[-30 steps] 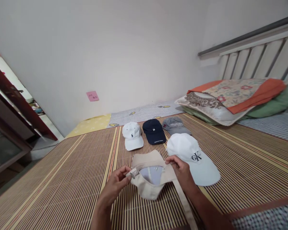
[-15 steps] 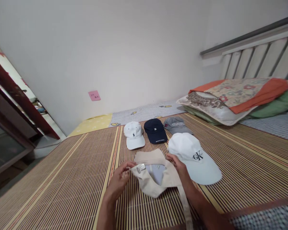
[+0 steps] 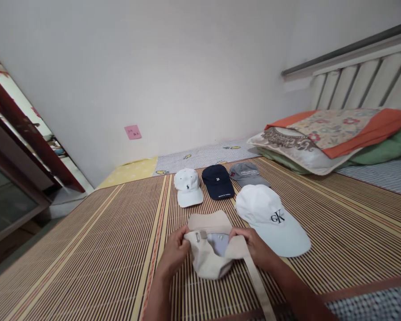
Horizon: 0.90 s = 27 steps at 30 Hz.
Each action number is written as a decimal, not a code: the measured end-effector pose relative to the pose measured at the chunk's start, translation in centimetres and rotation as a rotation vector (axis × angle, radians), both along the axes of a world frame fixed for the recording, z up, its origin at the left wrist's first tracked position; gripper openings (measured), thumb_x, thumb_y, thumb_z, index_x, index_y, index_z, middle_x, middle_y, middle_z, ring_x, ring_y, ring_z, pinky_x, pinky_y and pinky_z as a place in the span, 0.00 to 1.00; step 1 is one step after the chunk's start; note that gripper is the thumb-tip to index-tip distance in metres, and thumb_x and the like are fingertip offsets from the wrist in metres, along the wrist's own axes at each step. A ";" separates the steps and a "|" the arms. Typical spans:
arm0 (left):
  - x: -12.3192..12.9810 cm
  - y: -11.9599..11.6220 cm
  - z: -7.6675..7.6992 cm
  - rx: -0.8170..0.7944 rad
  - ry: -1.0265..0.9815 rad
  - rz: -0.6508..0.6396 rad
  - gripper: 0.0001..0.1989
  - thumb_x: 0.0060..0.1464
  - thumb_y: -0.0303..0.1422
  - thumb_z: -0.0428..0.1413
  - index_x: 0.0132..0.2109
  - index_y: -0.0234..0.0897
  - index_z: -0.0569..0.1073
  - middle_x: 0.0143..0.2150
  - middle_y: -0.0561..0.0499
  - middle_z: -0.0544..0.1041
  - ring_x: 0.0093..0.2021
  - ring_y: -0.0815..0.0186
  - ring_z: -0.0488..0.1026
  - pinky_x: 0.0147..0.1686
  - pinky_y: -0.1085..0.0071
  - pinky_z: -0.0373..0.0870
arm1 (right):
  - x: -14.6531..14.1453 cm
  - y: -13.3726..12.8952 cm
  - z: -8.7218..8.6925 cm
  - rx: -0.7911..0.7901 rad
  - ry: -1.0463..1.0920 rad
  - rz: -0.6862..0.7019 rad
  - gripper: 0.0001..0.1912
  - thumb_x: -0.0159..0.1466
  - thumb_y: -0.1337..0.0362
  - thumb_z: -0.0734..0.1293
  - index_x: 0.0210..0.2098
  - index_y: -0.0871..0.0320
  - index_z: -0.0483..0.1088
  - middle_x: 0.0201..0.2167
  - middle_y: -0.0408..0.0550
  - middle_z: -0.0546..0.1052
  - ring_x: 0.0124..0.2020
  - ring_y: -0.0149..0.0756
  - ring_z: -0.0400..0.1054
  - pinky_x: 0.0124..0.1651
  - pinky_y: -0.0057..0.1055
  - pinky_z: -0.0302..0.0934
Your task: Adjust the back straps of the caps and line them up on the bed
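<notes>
A beige cap [image 3: 209,263] is held low over the striped mat, its brim away from me and its inside partly showing. My left hand [image 3: 175,250] pinches its left edge beside a small metal buckle. The right edge is gripped by my right hand [image 3: 252,245], with the long loose strap [image 3: 259,285] hanging toward me. Beyond lie a white cap [image 3: 189,189], a navy cap [image 3: 218,182] and a grey cap [image 3: 249,174]. A larger white cap [image 3: 270,220] with black letters lies just right of the beige one.
The striped mat [image 3: 103,249] covers the bed. Stacked pillows [image 3: 330,133] lie at the back right below a white slatted headboard [image 3: 364,78]. A pink note [image 3: 132,132] is on the wall. At the left stands a dark red door frame [image 3: 30,129].
Both hands have closed on the cap's edges, the right one moving inward over its rim. The cap has tilted slightly, and the view has shifted a little.
</notes>
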<state>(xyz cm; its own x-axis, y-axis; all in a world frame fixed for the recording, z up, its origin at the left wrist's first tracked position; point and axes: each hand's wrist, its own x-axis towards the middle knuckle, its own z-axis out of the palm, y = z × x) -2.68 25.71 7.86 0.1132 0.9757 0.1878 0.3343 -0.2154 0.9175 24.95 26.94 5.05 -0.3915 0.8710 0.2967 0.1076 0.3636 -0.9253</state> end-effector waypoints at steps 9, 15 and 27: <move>-2.5 -0.4 -0.6 -0.083 -0.212 -0.099 0.10 0.55 0.38 0.55 0.30 0.36 0.73 0.27 0.55 0.68 0.29 0.67 0.61 0.32 0.70 0.59 | 1.2 1.6 -1.4 -0.029 0.006 -0.006 0.17 0.67 0.54 0.64 0.36 0.59 0.80 0.31 0.47 0.81 0.35 0.44 0.72 0.41 0.35 0.63; -2.5 -0.4 -0.3 -0.168 -0.267 -0.147 0.19 0.53 0.47 0.65 0.31 0.36 0.71 0.27 0.57 0.66 0.29 0.69 0.60 0.31 0.72 0.55 | 1.0 1.6 -1.2 -0.047 -0.004 -0.057 0.16 0.65 0.55 0.67 0.41 0.58 0.82 0.37 0.50 0.84 0.43 0.50 0.76 0.45 0.38 0.66; -1.0 -0.4 -0.5 -0.132 -0.350 -0.110 0.20 0.57 0.48 0.63 0.32 0.36 0.70 0.28 0.56 0.67 0.30 0.68 0.61 0.34 0.71 0.59 | 3.4 -0.5 1.8 -0.474 0.019 0.270 0.27 0.61 0.47 0.71 0.53 0.59 0.73 0.22 0.42 0.78 0.18 0.32 0.71 0.18 0.22 0.52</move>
